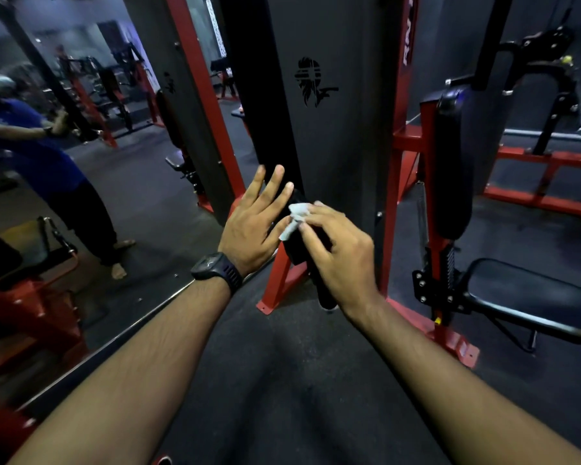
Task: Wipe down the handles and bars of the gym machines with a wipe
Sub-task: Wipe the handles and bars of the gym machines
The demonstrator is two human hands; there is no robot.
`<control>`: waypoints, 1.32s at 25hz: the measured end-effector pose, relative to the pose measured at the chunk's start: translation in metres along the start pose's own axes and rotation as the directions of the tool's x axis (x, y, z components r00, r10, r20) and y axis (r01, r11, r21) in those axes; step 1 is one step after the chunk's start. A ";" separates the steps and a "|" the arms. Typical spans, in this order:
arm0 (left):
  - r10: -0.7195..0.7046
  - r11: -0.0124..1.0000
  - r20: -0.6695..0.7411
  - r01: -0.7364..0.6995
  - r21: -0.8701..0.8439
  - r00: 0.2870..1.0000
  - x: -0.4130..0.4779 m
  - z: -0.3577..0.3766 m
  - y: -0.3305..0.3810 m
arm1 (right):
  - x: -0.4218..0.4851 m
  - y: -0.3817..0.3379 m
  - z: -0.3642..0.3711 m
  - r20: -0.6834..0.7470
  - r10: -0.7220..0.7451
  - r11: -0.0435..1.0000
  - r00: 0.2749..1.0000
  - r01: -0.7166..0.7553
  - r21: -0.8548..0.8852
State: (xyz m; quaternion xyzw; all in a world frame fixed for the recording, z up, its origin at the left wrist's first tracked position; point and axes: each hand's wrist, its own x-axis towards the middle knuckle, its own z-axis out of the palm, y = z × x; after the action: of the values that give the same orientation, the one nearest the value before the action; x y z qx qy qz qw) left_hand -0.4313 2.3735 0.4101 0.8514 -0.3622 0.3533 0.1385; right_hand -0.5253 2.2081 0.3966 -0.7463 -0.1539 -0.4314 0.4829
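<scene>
The crumpled white wipe sits on top of a black padded handle that hangs in front of the dark weight-stack cover, between both hands. The right hand pinches the wipe with its fingertips while curling over the handle. The left hand, wearing a black watch, is spread flat with its fingers fanned beside the handle. To wipe well, I would steady the handle with the left hand, open the wipe out and stroke along the whole grip. The cover carries a cut-out head logo; white letters on the red upright are too cropped to read
</scene>
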 end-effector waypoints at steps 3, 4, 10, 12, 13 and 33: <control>0.041 0.995 0.027 -0.043 0.093 0.999 -0.001 -0.006 -0.005 | 0.007 0.000 -0.006 0.000 0.239 0.971 0.971 -0.239 0.012; 0.042 0.992 0.032 -0.046 0.114 0.999 -0.001 -0.008 -0.005 | 0.005 0.003 -0.009 -0.003 0.393 0.916 0.920 -0.391 0.088; 0.008 0.993 0.051 -0.014 0.114 0.999 -0.002 -0.008 -0.001 | 0.036 0.002 -0.007 0.308 0.676 0.521 0.669 -0.730 0.442; 0.026 0.992 0.060 -0.033 0.121 0.998 -0.003 -0.010 -0.002 | 0.019 0.010 -0.014 0.239 0.660 0.602 0.712 -0.692 0.399; 0.026 0.992 0.057 -0.033 0.122 0.998 -0.003 -0.011 -0.002 | 0.007 0.012 -0.016 0.175 0.626 0.691 0.760 -0.644 0.329; -0.018 0.998 0.075 0.013 0.068 0.997 -0.002 -0.003 0.007 | -0.045 0.046 -0.001 0.353 -0.359 0.724 0.864 0.496 -0.480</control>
State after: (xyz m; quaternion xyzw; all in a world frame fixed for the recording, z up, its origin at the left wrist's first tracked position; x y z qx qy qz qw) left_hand -0.4388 2.3715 0.4109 0.8711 -0.3483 0.3320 0.0988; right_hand -0.5223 2.1931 0.3342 -0.8428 -0.2468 -0.4656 0.1098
